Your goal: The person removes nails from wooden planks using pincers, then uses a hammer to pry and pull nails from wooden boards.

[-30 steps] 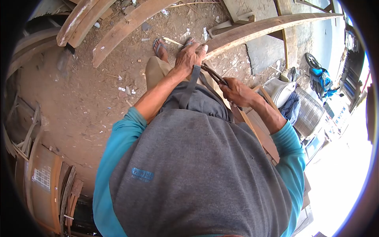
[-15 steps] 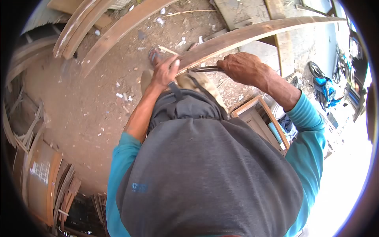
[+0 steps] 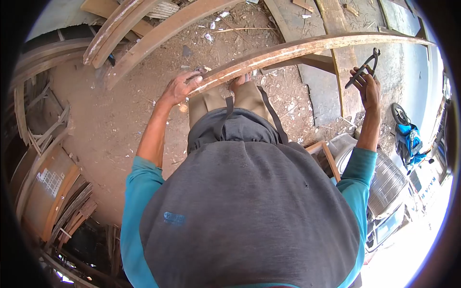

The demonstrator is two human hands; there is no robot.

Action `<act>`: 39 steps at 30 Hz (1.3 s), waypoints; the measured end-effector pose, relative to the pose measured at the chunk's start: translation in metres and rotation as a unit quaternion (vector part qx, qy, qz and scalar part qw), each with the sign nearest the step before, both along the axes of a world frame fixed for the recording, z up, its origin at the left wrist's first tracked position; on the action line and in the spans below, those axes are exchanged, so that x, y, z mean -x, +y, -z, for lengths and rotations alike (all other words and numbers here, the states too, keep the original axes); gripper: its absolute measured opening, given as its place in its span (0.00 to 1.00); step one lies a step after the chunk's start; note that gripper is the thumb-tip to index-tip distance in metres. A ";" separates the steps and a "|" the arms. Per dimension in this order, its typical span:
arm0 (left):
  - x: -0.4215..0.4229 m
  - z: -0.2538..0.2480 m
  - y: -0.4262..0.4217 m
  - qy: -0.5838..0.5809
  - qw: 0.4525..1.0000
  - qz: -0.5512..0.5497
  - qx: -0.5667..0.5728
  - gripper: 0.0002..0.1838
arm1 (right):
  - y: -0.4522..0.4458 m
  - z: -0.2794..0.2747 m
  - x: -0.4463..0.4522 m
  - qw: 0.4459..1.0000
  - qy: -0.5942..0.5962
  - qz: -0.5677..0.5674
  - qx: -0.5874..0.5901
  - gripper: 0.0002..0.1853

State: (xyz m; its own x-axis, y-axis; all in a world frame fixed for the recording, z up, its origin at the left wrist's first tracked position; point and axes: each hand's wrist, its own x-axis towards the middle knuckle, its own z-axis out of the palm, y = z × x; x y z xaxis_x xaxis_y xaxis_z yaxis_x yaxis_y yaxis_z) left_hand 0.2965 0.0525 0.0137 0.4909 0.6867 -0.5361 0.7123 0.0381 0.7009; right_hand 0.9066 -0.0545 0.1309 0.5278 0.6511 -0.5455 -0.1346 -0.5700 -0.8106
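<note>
Pinching one end of a curved wooden beam (image 3: 288, 51) between thumb and fingers, the left hand (image 3: 180, 88) was just beside the person's tan trousers (image 3: 250, 100). The beam passed above the littered ground (image 3: 110, 139), crossed both long edges of a broad plank (image 3: 339, 55) and ran on toward a pale wall (image 3: 408, 91); whether its far end touched anything could not be told. Near the plank's right edge, apart from the beam, the right hand (image 3: 367, 89) had fingers curled around dark pincers (image 3: 356, 77). A grey sheet (image 3: 322, 100) lay along the plank's left edge. Beyond its near end were a blue motorcycle (image 3: 409, 140) and a shiny drum (image 3: 386, 185).
</note>
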 end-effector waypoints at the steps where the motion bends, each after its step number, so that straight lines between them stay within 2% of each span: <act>1: -0.004 -0.006 0.004 0.021 0.999 0.020 0.020 0.43 | -0.001 -0.002 0.018 1.000 0.001 -0.018 -0.002 0.33; 2: -0.010 -0.009 0.005 0.026 0.999 0.023 0.020 0.43 | -0.003 -0.005 0.040 0.999 -0.006 -0.035 0.004 0.34; 4: -0.022 -0.010 0.003 0.053 0.993 0.098 0.028 0.49 | -0.009 -0.006 0.090 0.996 0.014 -0.084 0.034 0.34; 5: -0.026 -0.003 0.003 0.058 0.992 0.079 0.073 0.50 | -0.015 -0.004 0.115 0.990 0.052 -0.118 0.050 0.34; 8: -0.025 0.008 -0.005 0.066 0.995 0.057 0.042 0.47 | -0.034 -0.003 0.192 0.958 0.140 -0.225 0.111 0.35; 10: -0.033 -0.009 -0.004 0.080 0.994 0.061 0.052 0.47 | -0.038 -0.011 0.240 0.928 0.160 -0.288 0.172 0.34; 12: -0.036 -0.017 -0.006 0.092 0.992 0.060 0.063 0.47 | -0.022 -0.035 0.277 0.869 0.073 -0.422 0.248 0.33; 14: -0.032 -0.015 -0.008 0.071 0.995 0.069 0.024 0.46 | -0.026 -0.034 0.303 0.865 0.068 -0.423 0.262 0.25; 16: -0.029 -0.011 -0.013 0.062 0.995 0.079 0.010 0.45 | -0.037 -0.024 0.322 0.867 0.057 -0.413 0.274 0.23; 17: -0.028 -0.009 -0.015 0.061 0.994 0.086 -0.008 0.45 | -0.046 -0.014 0.328 0.865 0.053 -0.413 0.280 0.23; 19: -0.027 -0.005 -0.020 0.057 0.993 0.096 -0.029 0.44 | -0.056 -0.004 0.340 0.922 0.109 -0.295 0.226 0.24; 22: -0.024 0.001 -0.029 0.043 0.991 0.102 -0.074 0.43 | -0.053 -0.008 0.350 0.936 0.134 -0.239 0.222 0.25; 24: -0.022 0.006 -0.034 -0.002 0.985 0.083 -0.151 0.40 | -0.047 -0.012 0.347 0.928 0.158 -0.244 0.234 0.27; 27: -0.022 0.010 -0.037 0.027 0.980 0.102 -0.167 0.41 | -0.037 -0.017 0.337 0.916 0.222 -0.224 0.249 0.29; 30: -0.021 0.010 -0.035 0.009 0.983 0.099 -0.157 0.38 | -0.035 -0.014 0.335 0.906 0.339 -0.115 0.225 0.24; 31: -0.019 0.011 -0.033 0.008 0.982 0.101 -0.158 0.38 | -0.038 -0.011 0.343 0.907 0.339 -0.114 0.223 0.24; 33: -0.021 0.013 -0.023 0.026 0.991 0.102 -0.089 0.34 | -0.043 -0.006 0.372 0.912 0.358 -0.038 0.196 0.18; 34: -0.022 0.011 -0.016 0.024 0.990 0.102 -0.090 0.34 | -0.044 -0.005 0.396 0.937 0.290 -0.037 0.192 0.13; 36: -0.022 0.006 0.000 0.040 0.992 0.118 0.027 0.35 | -0.054 0.018 0.430 0.962 0.222 -0.027 0.160 0.12; 39: -0.021 0.009 0.006 0.032 0.993 0.115 0.019 0.32 | -0.072 0.059 0.460 0.987 0.032 -0.065 0.144 0.14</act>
